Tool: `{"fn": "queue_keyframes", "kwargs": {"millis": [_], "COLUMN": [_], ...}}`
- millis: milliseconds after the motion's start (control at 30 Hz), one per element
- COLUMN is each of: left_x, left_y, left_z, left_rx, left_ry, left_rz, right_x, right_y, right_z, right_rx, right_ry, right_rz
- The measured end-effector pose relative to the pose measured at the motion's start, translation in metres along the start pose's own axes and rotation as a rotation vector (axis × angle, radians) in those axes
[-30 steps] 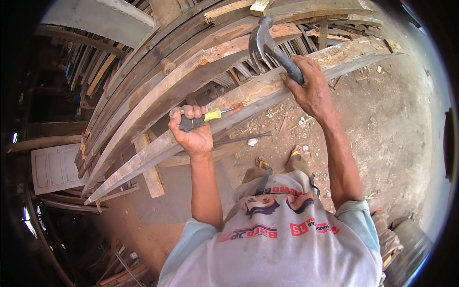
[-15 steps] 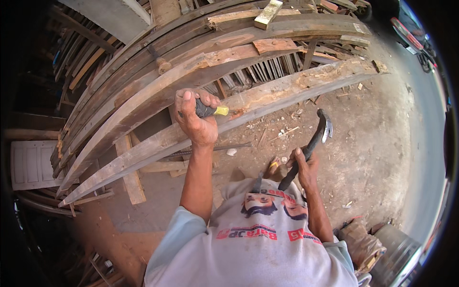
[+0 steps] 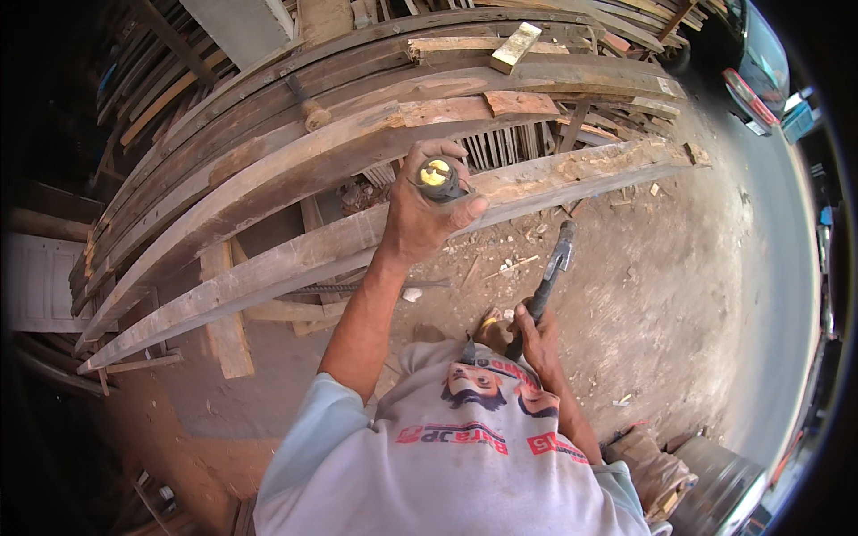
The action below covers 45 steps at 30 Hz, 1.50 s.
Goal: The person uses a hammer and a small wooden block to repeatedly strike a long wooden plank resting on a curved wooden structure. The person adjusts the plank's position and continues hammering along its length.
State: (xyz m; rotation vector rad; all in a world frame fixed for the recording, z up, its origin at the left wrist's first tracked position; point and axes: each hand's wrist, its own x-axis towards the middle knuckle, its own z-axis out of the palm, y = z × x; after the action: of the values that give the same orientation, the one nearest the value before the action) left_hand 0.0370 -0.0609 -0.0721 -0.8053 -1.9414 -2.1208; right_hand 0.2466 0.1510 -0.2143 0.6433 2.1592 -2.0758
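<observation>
My left hand (image 3: 416, 214) is raised over the nearest long wooden beam (image 3: 295, 253), its fingers wrapped round a black-and-yellow tool handle (image 3: 437, 175). The round yellow end of that handle faces up; whatever lies at its other end is hidden by my hand. In front of my shirt, my right hand (image 3: 538, 338) grips a claw hammer (image 3: 547, 284) by its dark handle. The hammer's metal head points away from me, just short of the beam and apart from it. Rough, worn wood shows on the beam's top toward its right end.
More long beams (image 3: 268, 174) lie stacked beyond, with a loose wood block (image 3: 516, 48) and a wooden-handled tool (image 3: 313, 114) on them. Wood chips litter the dirt floor (image 3: 661, 268). A brown sack (image 3: 645, 469) stands at lower right; a vehicle (image 3: 760, 62) is at far right.
My left hand has turned over, so the handle's yellow end now faces up rather than along the beam. The hammer has swung, its head now lower and farther left in view.
</observation>
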Motion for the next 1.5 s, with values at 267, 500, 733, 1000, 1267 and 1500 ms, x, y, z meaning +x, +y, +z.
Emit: {"fn": "queue_keyframes", "kwargs": {"millis": [267,500,733,1000,1267,1500], "left_x": [0.000,0.000,0.002,0.001,0.010,0.028], "left_y": [0.017,0.010,-0.001,-0.001,0.007,0.005], "left_z": [-0.005,-0.003,-0.003,-0.001,-0.015,-0.012], "left_rx": [0.218,0.199,0.202,0.136,0.097,-0.002], "left_ry": [-0.144,-0.189,-0.142,-0.142,-0.309,-0.299], "left_rz": [-0.112,-0.159,-0.062,-0.174,-0.245,-0.160], "right_x": [-0.045,-0.046,-0.060,-0.051,-0.046,-0.041], "right_y": [-0.177,-0.242,-0.280,-0.294,-0.268,-0.210], "right_z": [0.001,0.004,-0.003,0.002,-0.006,-0.024], "right_rx": [-0.049,-0.631,-0.805,-0.518,-0.723,-0.286], "right_ry": [0.015,0.035,0.133,0.073,0.158,0.211], "right_rz": [-0.596,-0.679,-0.585,-0.718,-0.362,-0.217]}}
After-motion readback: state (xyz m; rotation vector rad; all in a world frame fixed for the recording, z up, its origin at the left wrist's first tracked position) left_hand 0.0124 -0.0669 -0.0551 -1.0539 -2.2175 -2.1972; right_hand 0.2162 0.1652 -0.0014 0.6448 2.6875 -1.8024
